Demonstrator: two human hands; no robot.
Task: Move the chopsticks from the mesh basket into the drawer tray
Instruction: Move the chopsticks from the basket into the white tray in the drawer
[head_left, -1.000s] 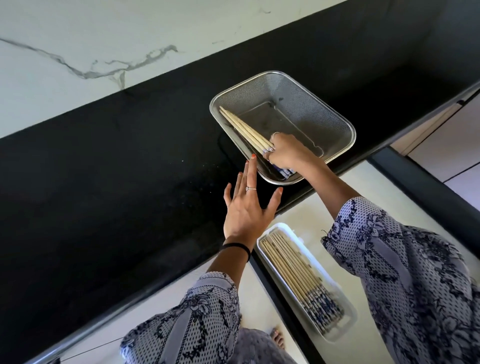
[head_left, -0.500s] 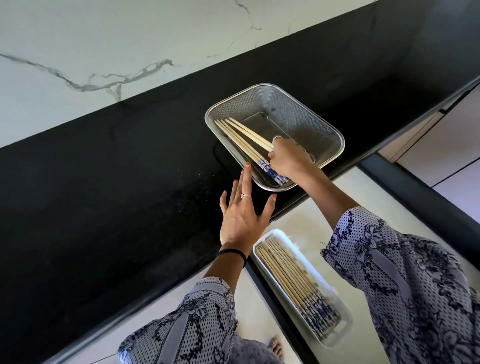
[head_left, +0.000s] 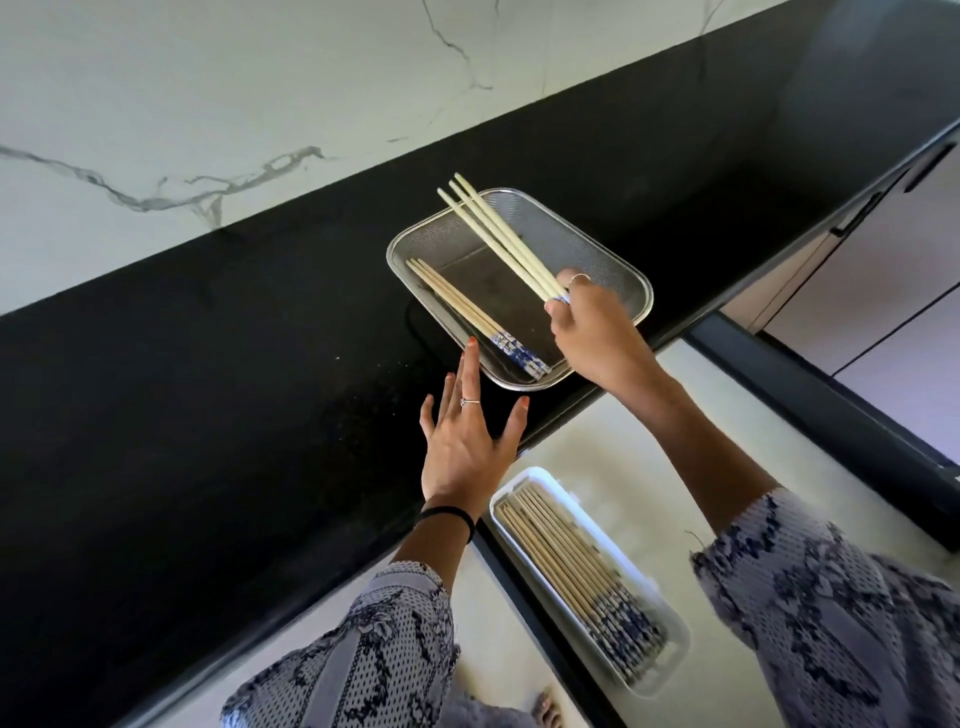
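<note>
Your right hand grips three chopsticks above the mesh basket, centre frame; your left hand rests flat, fingers straight, on the tabletop.

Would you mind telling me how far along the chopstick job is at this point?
Mostly done: the white tray in the drawer already holds a full row of chopsticks. In hand: the right hand grips a few chopsticks, raised over the mesh basket. Left: a small bunch lies in the basket. The left hand rests open on the counter.

Grey floral-print sleeves, black wristband, silver ring.
</note>
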